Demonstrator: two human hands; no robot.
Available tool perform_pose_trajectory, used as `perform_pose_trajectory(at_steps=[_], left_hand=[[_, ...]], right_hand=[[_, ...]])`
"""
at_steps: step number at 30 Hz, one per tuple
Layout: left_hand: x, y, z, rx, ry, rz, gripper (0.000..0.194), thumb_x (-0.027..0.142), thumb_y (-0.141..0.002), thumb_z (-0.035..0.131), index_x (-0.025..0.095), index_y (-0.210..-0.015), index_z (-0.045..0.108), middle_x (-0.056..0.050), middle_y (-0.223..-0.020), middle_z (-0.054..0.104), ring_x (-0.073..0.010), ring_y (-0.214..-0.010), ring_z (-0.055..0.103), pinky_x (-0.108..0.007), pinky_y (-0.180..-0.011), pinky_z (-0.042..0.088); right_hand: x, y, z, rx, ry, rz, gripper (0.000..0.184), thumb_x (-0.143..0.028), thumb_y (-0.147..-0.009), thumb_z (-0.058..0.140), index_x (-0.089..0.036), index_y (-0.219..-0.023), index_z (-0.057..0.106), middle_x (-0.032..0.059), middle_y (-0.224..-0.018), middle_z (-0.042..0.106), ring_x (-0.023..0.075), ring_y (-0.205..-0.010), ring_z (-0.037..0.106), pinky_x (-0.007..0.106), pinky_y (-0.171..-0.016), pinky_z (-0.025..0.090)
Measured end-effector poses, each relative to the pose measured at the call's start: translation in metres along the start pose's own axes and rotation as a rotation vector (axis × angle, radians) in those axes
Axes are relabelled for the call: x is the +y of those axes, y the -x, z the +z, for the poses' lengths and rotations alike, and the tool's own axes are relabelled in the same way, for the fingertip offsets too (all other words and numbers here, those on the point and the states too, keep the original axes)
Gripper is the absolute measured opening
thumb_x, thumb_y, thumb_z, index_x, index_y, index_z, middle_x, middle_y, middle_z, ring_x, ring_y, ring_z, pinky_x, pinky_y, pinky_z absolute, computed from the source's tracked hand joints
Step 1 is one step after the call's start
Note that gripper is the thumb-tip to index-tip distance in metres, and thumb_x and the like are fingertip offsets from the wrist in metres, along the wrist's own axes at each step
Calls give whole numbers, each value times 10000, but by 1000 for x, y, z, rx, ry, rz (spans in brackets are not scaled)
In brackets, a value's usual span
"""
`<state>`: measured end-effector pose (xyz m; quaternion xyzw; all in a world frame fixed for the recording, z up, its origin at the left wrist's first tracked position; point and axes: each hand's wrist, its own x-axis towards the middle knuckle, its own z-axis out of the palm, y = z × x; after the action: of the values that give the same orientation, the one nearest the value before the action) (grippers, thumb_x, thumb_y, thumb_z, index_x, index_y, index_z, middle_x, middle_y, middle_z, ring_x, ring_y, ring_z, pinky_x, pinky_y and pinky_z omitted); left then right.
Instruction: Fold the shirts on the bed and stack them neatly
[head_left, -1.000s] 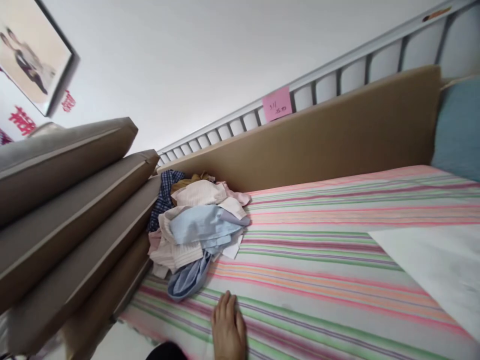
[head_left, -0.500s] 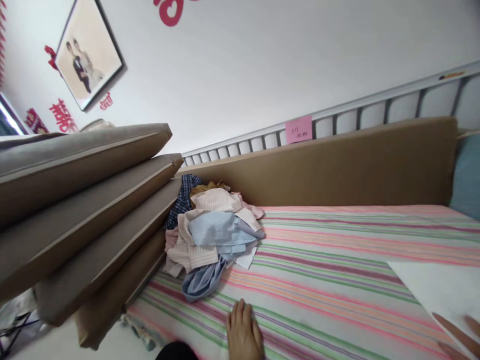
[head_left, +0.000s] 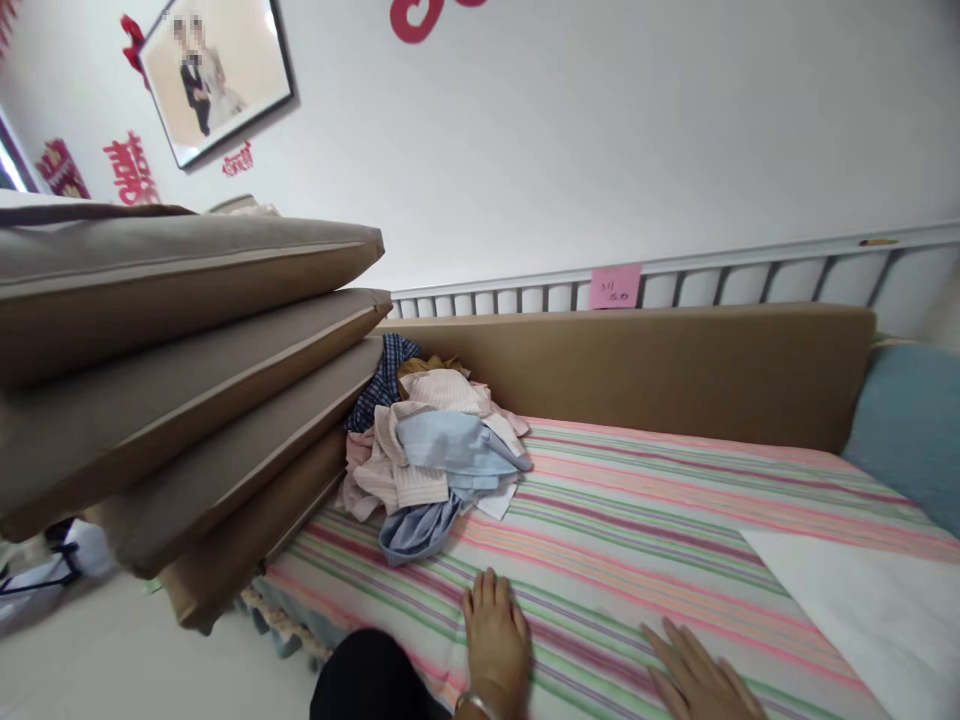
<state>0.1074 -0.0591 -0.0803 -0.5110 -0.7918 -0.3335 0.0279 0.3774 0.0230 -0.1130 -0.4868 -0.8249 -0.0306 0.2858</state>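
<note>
My left hand (head_left: 495, 628) lies flat on the striped bed sheet (head_left: 600, 560), its fingers stretched out and a bracelet at the wrist. My right hand (head_left: 701, 672) is over the same sheet at the bottom edge of the view, fingers spread, with nothing in it. Beyond my left hand lies a heap of crumpled clothes (head_left: 442, 445), with light blue, striped cream, pink and dark checked pieces. A flat white piece (head_left: 862, 590), cloth or paper, lies to the right of my right hand.
Thick grey-brown cushions (head_left: 187, 370) are stacked at the left, jutting past the bed. A long brown cushion (head_left: 637, 370) leans on the white slatted bed rail (head_left: 525, 298), which bears a pink note (head_left: 615, 287). A blue cushion (head_left: 911, 430) stands at the right.
My right hand has moved left, off the white piece and over the striped sheet. My left hand stays flat on the bed. The camera's view has tilted.
</note>
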Motion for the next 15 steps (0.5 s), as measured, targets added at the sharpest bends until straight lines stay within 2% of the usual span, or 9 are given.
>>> perform_pose_trajectory(at_steps=[3, 10, 13, 15], left_hand=[[-2, -1, -5, -51, 0, 33, 408, 236, -847, 373, 182, -1205, 561, -97, -1312, 545, -272, -1262, 425, -508, -1077, 296], [-15, -1, -16, -197, 94, 91, 466, 271, -828, 406, 198, -1280, 494, -100, -1397, 454, -264, -1316, 357, -495, -1103, 237], [-20, -13, -25, -232, 353, 33, 429, 264, -736, 541, 218, -1159, 600, -100, -1318, 541, -288, -1253, 427, -501, -1081, 253], [-27, -34, -32, -231, 594, -57, 310, 250, -653, 625, 200, -952, 687, -107, -1100, 671, -289, -1079, 555, -486, -1008, 352]], right_hand=[[-12, 6, 10, -87, 85, -18, 467, -490, -799, 384, -343, -1176, 617, 27, -1281, 558, 289, -1187, 506, 510, -945, 432], [-18, 3, -3, -156, 163, 39, 540, -491, -835, 328, -243, -1248, 573, 45, -1325, 511, 259, -1244, 451, 494, -1010, 390], [-19, 4, -4, -173, 173, 47, 540, -489, -841, 328, -236, -1252, 569, 32, -1336, 497, 246, -1260, 431, 476, -1028, 385], [-19, 4, -4, -178, 173, 42, 530, -493, -849, 329, -255, -1265, 555, 17, -1346, 482, 240, -1264, 424, 468, -1031, 389]])
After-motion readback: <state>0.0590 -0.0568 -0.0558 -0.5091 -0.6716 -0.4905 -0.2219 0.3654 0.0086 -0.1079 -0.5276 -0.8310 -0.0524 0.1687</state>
